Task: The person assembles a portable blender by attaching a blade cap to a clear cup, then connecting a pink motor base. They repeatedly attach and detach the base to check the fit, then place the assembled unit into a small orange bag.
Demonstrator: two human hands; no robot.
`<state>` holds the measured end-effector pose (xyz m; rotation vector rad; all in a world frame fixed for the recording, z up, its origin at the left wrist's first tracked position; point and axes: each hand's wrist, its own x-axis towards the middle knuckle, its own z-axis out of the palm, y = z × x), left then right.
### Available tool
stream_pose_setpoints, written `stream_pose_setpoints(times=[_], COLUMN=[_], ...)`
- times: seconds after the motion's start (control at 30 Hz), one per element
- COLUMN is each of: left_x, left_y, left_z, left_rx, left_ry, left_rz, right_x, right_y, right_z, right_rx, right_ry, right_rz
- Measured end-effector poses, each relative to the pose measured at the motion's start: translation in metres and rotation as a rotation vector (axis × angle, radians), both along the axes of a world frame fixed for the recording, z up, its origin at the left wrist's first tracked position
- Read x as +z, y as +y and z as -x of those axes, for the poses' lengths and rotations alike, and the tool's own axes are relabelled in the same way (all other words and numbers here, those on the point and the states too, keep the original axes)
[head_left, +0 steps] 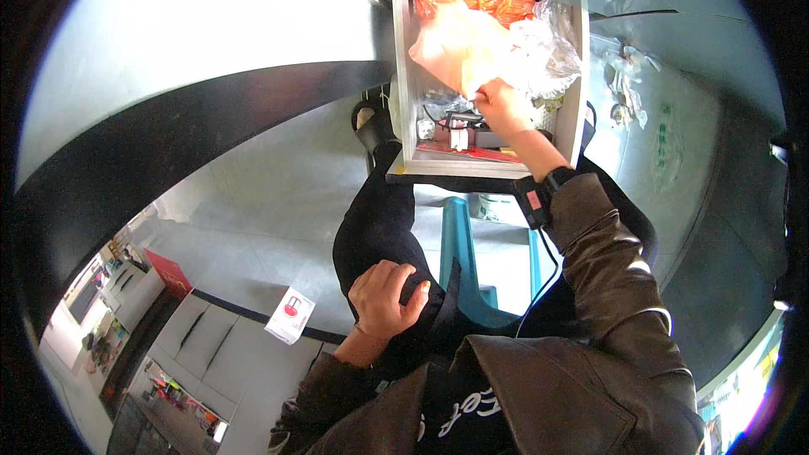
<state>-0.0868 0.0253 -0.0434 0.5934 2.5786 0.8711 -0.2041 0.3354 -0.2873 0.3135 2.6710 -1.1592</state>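
Note:
An open drawer (405,84) juts out above my knees, filled with bags and small items. My right hand (504,109) reaches into it, fingers pinched at the lower edge of a crumpled pale orange plastic bag (459,46). Clear plastic bags (548,50) bunch up to the right of that one, and an orange plastic bundle (514,7) lies at the drawer's back. Toward the front are a white plug-like piece (458,139), dark cabled items and a red flat thing (480,152). Holding nothing, my left hand (386,299) rests on my left thigh, thumb apart from its loosely bent fingers.
A teal plastic stool (456,244) stands between my legs. Crumpled clear plastic (628,84) lies on the floor right of the drawer. To the left are a white-topped desk with a dark edge (211,109) and a white card with a red mark (290,314). A cable hangs from my right wrist device (533,200).

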Motion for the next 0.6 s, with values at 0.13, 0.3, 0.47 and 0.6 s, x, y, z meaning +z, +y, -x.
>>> stream_pose_setpoints(times=[0.13,0.3,0.47,0.6], left_x=[-0.001,-0.001,0.001,0.003], left_y=[0.0,-0.001,-0.003,-0.002], left_z=[-0.003,-0.004,-0.008,-0.012], left_rx=[0.01,0.026,0.049,0.091], left_ry=[0.023,0.065,0.069,0.089], left_rz=[-0.016,-0.045,-0.031,-0.043], right_x=[-0.013,-0.005,0.058,0.129], right_y=[-0.011,0.0,0.023,0.033], right_z=[-0.034,-0.023,0.023,0.024], right_rx=[-0.002,0.059,-0.06,-0.068], right_ry=[0.073,-0.252,0.054,0.153], right_rz=[-0.068,-0.134,-0.018,0.095])
